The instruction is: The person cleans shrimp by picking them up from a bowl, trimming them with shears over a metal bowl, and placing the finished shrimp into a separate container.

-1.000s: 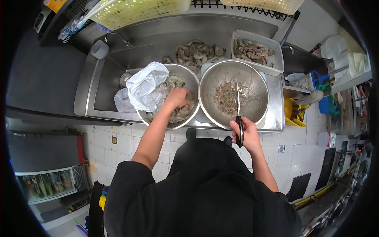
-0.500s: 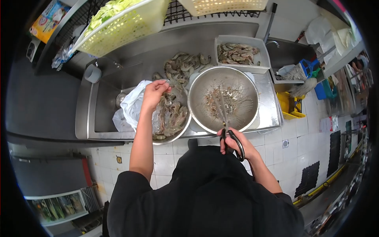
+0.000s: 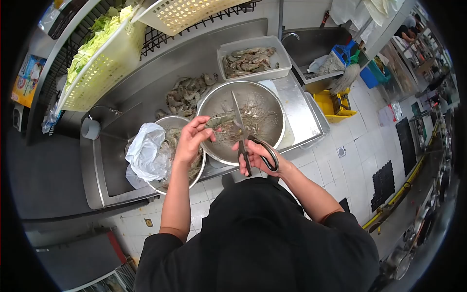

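Note:
My left hand point(image 3: 190, 140) pinches a grey raw shrimp point(image 3: 222, 119) over the left side of a steel bowl point(image 3: 275, 114). Shrimp trimmings point(image 3: 255, 117) lie in that bowl. My right hand point(image 3: 262, 163) grips black-handled scissors point(image 3: 237, 106) by the loops, their blades spread and pointing away from me beside the shrimp. To the left, a second bowl point(image 3: 198, 175) holds more shrimp, with a white plastic bag point(image 3: 146, 152) lying over part of it. Behind the bowls, a pile of shrimp point(image 3: 187, 96) rests on the steel surface.
A white plastic tub point(image 3: 286, 63) of shrimp stands at the back. Perforated baskets sit on the rack above, one with chopped greens point(image 3: 92, 53). The sink basin point(image 3: 114, 160) is at left, and a yellow crate point(image 3: 333, 104) stands on the floor at right.
My left hand has moved right from the shrimp bowl and now shows a shrimp beside the scissors. The scissors' blades have spread apart. The head view has turned.

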The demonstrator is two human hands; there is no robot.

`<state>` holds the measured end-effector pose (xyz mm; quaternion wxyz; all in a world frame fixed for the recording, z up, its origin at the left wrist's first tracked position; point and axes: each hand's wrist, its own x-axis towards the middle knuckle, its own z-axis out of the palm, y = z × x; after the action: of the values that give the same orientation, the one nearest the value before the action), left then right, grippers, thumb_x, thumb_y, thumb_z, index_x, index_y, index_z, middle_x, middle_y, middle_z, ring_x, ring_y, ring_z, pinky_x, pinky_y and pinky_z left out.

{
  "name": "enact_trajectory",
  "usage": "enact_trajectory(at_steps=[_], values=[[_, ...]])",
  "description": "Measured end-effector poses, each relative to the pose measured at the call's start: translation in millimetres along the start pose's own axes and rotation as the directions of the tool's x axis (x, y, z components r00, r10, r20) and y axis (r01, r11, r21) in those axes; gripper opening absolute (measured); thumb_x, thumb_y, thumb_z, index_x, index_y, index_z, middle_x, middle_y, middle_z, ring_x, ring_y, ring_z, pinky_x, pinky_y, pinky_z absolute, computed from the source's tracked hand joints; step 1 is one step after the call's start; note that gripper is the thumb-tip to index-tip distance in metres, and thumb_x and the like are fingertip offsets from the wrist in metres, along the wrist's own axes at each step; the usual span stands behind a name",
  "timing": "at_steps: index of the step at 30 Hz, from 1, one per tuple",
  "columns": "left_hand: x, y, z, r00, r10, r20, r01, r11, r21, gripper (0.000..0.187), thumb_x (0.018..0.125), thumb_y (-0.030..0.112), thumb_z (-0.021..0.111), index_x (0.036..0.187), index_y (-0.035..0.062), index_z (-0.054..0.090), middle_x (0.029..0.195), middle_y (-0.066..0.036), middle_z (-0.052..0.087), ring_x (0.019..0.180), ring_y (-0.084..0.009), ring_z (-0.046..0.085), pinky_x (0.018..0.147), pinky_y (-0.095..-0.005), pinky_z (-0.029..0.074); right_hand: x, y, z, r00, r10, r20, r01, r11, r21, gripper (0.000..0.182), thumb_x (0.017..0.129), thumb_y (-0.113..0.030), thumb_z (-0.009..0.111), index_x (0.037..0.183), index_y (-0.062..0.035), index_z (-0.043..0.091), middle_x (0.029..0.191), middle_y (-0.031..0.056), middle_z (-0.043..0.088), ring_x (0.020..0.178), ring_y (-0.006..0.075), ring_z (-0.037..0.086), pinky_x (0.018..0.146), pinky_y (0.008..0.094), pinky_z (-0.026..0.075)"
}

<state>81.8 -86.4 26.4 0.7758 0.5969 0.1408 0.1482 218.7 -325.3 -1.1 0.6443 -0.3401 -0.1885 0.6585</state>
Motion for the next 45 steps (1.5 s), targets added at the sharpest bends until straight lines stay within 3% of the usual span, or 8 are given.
enact_trajectory(at_steps=[5, 15, 24, 27, 29, 31, 37, 45], values=[[10, -2, 32, 0.997, -0.044, -0.064, 0.067, 0.902, 0.426, 0.045, 0.094, 0.021, 0.080, 0.133, 0.0045, 0.066, 0.112, -0.009, 0.075, 0.072, -0.0079, 0.062, 0.064, -0.0240, 0.051, -8, 1, -4, 0.999, 0.024, -0.044, -0.028, 0.996, -0.087, 0.058, 0.104, -0.051, 0.060, 0.134, -0.0011, 0.054, 0.088, 0.0110, 0.068, 0.081, 0.0219, 0.070, 0.067, 0.0334, 0.055], [24, 6, 43, 0.977, 0.183, 0.106, -0.179, 0.450, 0.875, 0.032, 0.084, 0.025, 0.084, 0.110, 0.0056, 0.078, 0.100, -0.014, 0.078, 0.085, -0.0316, 0.074, 0.089, -0.0370, 0.053, -18, 11, -8, 0.980, -0.019, -0.199, 0.003, 0.997, -0.083, 0.060, 0.098, -0.056, 0.069, 0.124, -0.0031, 0.060, 0.076, 0.0046, 0.063, 0.064, 0.0125, 0.065, 0.055, 0.0260, 0.052], [31, -7, 22, 0.999, -0.045, 0.030, 0.016, 0.778, 0.628, 0.031, 0.083, 0.020, 0.086, 0.109, 0.0044, 0.078, 0.104, -0.009, 0.079, 0.096, -0.0193, 0.071, 0.100, -0.0339, 0.048, -31, 3, -20, 0.950, 0.081, -0.300, -0.152, 0.963, -0.222, 0.048, 0.094, -0.042, 0.079, 0.118, -0.0018, 0.065, 0.072, 0.0005, 0.065, 0.057, 0.0077, 0.062, 0.051, 0.0245, 0.050], [40, -8, 6, 0.972, -0.196, 0.131, 0.085, 0.810, 0.580, 0.031, 0.082, 0.016, 0.088, 0.107, 0.0020, 0.078, 0.106, -0.005, 0.076, 0.099, -0.0149, 0.068, 0.092, -0.0303, 0.050, -34, 1, -26, 0.945, -0.027, -0.325, -0.114, 0.907, -0.405, 0.061, 0.089, -0.042, 0.084, 0.127, 0.0017, 0.063, 0.085, 0.0045, 0.070, 0.071, 0.0117, 0.067, 0.064, 0.0280, 0.055], [43, -10, 5, 0.948, -0.284, 0.141, 0.184, 0.855, 0.484, 0.030, 0.081, 0.015, 0.088, 0.106, 0.0017, 0.078, 0.104, -0.006, 0.076, 0.095, -0.0132, 0.067, 0.088, -0.0287, 0.050, -35, 3, -32, 0.906, -0.390, -0.166, 0.090, 0.560, -0.823, 0.079, 0.083, -0.045, 0.089, 0.137, 0.0040, 0.058, 0.102, 0.0097, 0.074, 0.085, 0.0187, 0.070, 0.076, 0.0341, 0.057], [45, -15, 4, 0.916, -0.366, 0.164, 0.283, 0.879, 0.384, 0.028, 0.081, 0.013, 0.088, 0.105, 0.0013, 0.078, 0.103, -0.006, 0.076, 0.092, -0.0114, 0.066, 0.083, -0.0270, 0.050, -41, -22, -12, 0.935, -0.258, -0.242, -0.043, 0.595, -0.802, 0.090, 0.076, -0.046, 0.093, 0.142, 0.0034, 0.056, 0.115, 0.0130, 0.074, 0.091, 0.0243, 0.070, 0.083, 0.0378, 0.056], [62, -33, -2, 0.840, -0.485, 0.245, 0.392, 0.853, 0.344, 0.023, 0.083, 0.012, 0.087, 0.101, 0.0027, 0.077, 0.096, -0.004, 0.076, 0.063, -0.0037, 0.055, 0.056, -0.0230, 0.040, -54, -27, -23, 0.930, -0.203, -0.305, -0.194, 0.435, -0.879, 0.067, 0.077, -0.035, 0.091, 0.130, -0.0015, 0.067, 0.088, 0.0108, 0.076, 0.078, 0.0147, 0.068, 0.072, 0.0338, 0.052], [130, -26, 32, 0.864, -0.502, -0.050, 0.504, 0.858, 0.103, 0.034, 0.099, 0.030, 0.073, 0.119, 0.0031, 0.065, 0.089, -0.006, 0.070, 0.055, -0.0067, 0.050, 0.051, -0.0268, 0.041, -89, -20, -52, 0.888, -0.152, -0.434, -0.239, 0.654, -0.718, 0.059, 0.083, -0.034, 0.090, 0.123, 0.0034, 0.069, 0.063, -0.0072, 0.047, 0.057, 0.0040, 0.040, 0.051, 0.0276, 0.032]])
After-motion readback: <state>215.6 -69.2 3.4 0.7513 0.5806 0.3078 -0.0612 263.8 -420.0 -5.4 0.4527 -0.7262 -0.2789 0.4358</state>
